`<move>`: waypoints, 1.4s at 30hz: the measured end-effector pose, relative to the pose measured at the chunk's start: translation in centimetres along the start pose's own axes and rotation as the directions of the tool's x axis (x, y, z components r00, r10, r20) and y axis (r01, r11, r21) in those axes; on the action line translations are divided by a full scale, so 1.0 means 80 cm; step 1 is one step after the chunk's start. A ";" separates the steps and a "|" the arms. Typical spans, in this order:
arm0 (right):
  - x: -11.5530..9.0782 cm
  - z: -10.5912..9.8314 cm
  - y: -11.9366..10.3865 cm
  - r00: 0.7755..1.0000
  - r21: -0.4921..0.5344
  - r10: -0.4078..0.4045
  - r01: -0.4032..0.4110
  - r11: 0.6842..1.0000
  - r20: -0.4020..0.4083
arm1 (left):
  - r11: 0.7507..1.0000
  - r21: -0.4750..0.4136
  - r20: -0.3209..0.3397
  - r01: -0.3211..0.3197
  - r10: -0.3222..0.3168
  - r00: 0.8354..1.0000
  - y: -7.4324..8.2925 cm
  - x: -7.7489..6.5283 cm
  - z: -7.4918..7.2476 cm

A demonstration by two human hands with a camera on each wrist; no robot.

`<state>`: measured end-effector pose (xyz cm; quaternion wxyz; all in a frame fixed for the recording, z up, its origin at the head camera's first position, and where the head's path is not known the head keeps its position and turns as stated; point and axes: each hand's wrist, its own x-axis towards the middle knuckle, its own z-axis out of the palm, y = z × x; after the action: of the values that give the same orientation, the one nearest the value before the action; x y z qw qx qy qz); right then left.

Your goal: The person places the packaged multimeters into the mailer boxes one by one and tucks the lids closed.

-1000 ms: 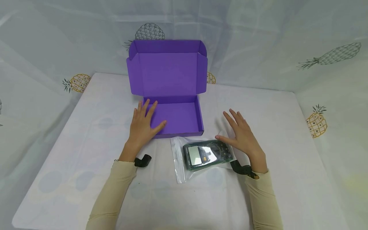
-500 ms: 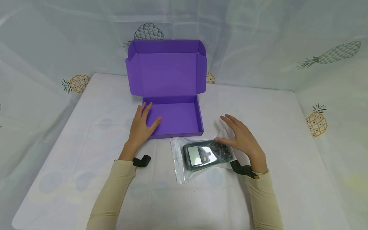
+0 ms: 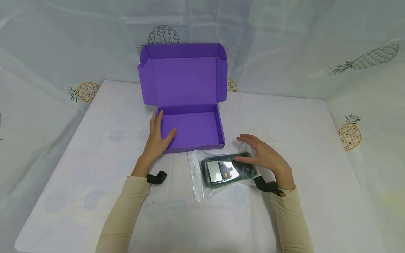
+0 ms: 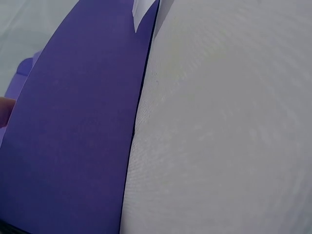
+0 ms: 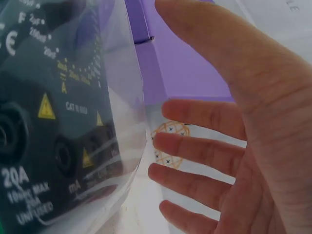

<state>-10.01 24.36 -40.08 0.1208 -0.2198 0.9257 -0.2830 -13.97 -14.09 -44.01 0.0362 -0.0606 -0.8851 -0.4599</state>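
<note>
A purple cardboard box [image 3: 193, 130] stands with its lid raised at the back. My left hand [image 3: 155, 138] lies at its left wall, fingers extended along that wall and thumb over the inside. In the left wrist view, the box's purple outer wall [image 4: 73, 122] fills the left part, with a fingertip [image 4: 6, 112] at its edge. In front of the box lies a digital multimeter [image 3: 215, 171] in a clear plastic bag [image 3: 197, 179]. My right hand [image 3: 265, 154] hovers over its right end, thumb and fingers spread apart; the right wrist view shows a gap between the fingers and the bag.
A white cloth covers the table [image 3: 202, 225]. Pale curtains [image 3: 269, 52] printed with pineapples hang behind and at both sides. Each wrist wears a black strap, with a dark camera piece [image 3: 157, 177] beside the left one.
My left hand has moved slightly left, from over the box's interior to its left wall. The right hand's fingers have come down and closer towards the multimeter's far side. Box and multimeter stay put.
</note>
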 end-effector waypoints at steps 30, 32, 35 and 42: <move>-0.005 0.044 0.018 0.932 -0.012 -0.360 0.360 0.933 -0.047 | 0.930 -0.361 0.090 0.067 -0.037 0.995 -0.020 0.005 -0.010; -0.005 0.047 0.020 0.919 -0.015 -0.389 0.389 0.921 -0.064 | 0.919 -0.386 0.104 0.083 -0.046 0.993 -0.014 0.004 -0.014; -0.004 0.051 0.022 0.893 -0.001 -0.439 0.441 0.897 -0.094 | 0.900 -0.425 0.115 0.097 -0.053 0.992 -0.002 0.002 -0.020; 0.002 0.059 0.025 0.865 0.015 -0.493 0.496 0.868 -0.096 | 0.859 -0.502 0.130 0.102 -0.042 0.991 0.001 -0.001 -0.030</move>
<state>-9.19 23.55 -45.11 0.0071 -0.4342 0.8374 -0.3319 -13.87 -16.06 -42.58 -0.0492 -0.0611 -0.7350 -0.6735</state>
